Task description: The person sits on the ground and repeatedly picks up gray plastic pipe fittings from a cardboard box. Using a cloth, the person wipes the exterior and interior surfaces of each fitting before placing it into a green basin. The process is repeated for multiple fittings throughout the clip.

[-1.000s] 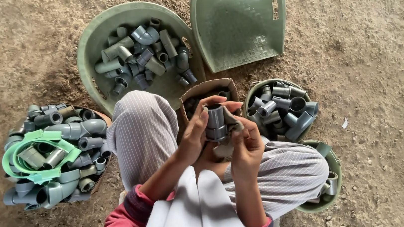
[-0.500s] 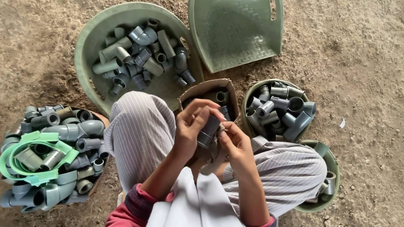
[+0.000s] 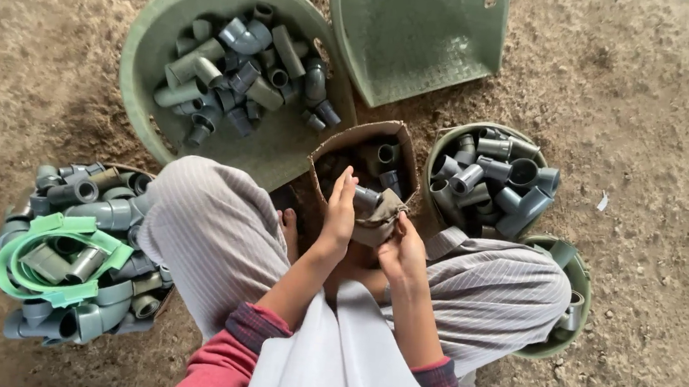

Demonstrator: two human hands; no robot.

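My left hand [image 3: 339,212] holds a short grey pipe fitting [image 3: 366,196] at the near rim of a small brown cardboard box [image 3: 334,148], which stands between my knees. Inside the box lie a few more grey fittings [image 3: 387,154]. My right hand [image 3: 403,254] grips the box's bent near flap [image 3: 382,217], just right of the left hand. Both forearms come up from red sleeves over a white cloth on my lap.
A large green basin [image 3: 148,45] of grey fittings is at the back left, with an empty green scoop-shaped tray [image 3: 413,30] behind the box. A round bowl of fittings [image 3: 444,140] is at the right, another green bowl [image 3: 579,274] is by my right knee, and a heaped basket with a green strap [image 3: 59,232] is at the left. The ground is dirt.
Both hands have come down from holding fittings above my lap to the near rim of the cardboard box. The right hand has taken hold of the flap.
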